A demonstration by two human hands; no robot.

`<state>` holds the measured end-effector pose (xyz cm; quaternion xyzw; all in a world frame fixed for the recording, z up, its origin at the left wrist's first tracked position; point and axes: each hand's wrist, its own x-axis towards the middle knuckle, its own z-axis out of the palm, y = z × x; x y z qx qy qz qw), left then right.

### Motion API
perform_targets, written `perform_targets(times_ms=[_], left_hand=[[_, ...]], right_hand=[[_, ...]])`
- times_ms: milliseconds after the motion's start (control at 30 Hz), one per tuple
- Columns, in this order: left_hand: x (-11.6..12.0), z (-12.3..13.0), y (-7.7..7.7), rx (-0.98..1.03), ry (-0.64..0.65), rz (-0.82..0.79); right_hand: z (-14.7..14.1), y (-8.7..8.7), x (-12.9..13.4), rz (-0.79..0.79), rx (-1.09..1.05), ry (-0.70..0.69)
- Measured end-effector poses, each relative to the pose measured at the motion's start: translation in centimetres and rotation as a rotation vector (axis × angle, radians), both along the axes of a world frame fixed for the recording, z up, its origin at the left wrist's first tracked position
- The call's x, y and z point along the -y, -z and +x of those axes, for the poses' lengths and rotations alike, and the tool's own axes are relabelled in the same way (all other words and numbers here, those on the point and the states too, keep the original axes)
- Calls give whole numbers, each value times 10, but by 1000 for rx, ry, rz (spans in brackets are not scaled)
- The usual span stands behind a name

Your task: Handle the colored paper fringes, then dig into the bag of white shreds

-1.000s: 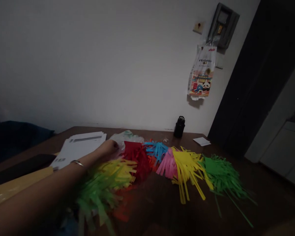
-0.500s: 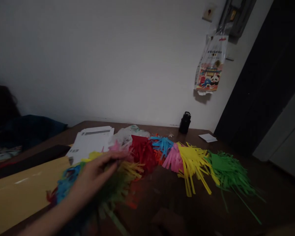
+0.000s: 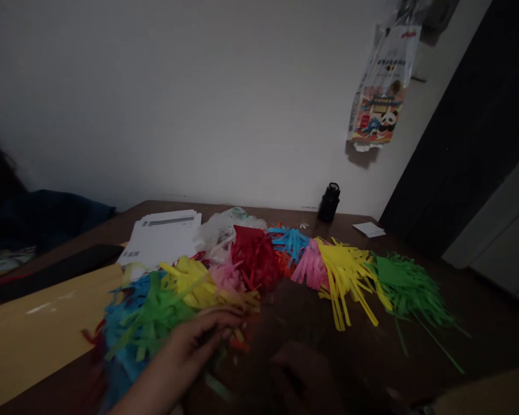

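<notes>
Fringed paper bundles lie in a row across the dark table: blue [image 3: 127, 314], light green [image 3: 155, 317], yellow [image 3: 192, 282], pink [image 3: 227, 275], red [image 3: 255, 259], then blue, pink, yellow [image 3: 346, 271] and green [image 3: 409, 282] to the right. My left hand [image 3: 203, 340] is at the near side of the left yellow and green bundles, fingers curled together by some yellow strips; what they hold is too blurred to make out. My right hand [image 3: 303, 374], dark and blurred, is low in the middle, right of my left hand; its fingers are not clear.
White printed sheets [image 3: 162, 233] and a crumpled clear plastic bag [image 3: 218, 227] lie behind the bundles. A yellow envelope [image 3: 47, 328] is at the left. Near the wall stand a black bottle [image 3: 329, 203] and small white cards [image 3: 369, 229]. A printed bag [image 3: 383, 92] hangs on the wall.
My left hand has moved down and to the right, off the left bundles, and the light green and yellow ones show more fully. The view has tilted slightly down.
</notes>
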<state>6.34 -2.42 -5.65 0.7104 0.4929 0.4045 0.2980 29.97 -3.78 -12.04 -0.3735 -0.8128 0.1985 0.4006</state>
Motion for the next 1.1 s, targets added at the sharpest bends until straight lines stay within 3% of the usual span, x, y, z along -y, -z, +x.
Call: perform_targets(times_ms=[100,167,267,467,633,833,1100], left_hand=[[2,1,8,-191,141,68],[5,3,12,-279,157,146],[10,3,16,-363,142,247],[6,-10,24,-424,-30,451],[6,2,33,-482,154,250],[12,23,26,-702,76,-127],[9,13,25,-510,82,-104]], right_hand=[[-1,-9,-2,-7,8,32],[-3,-12,-3,-6,29,59],[-5,-11,-5,9,82,84],[-5,-3,-4,37,106,80],[-6,-1,-2,57,127,101],[-8,1,-1,91,166,120],[-7,-1,0,86,189,115]])
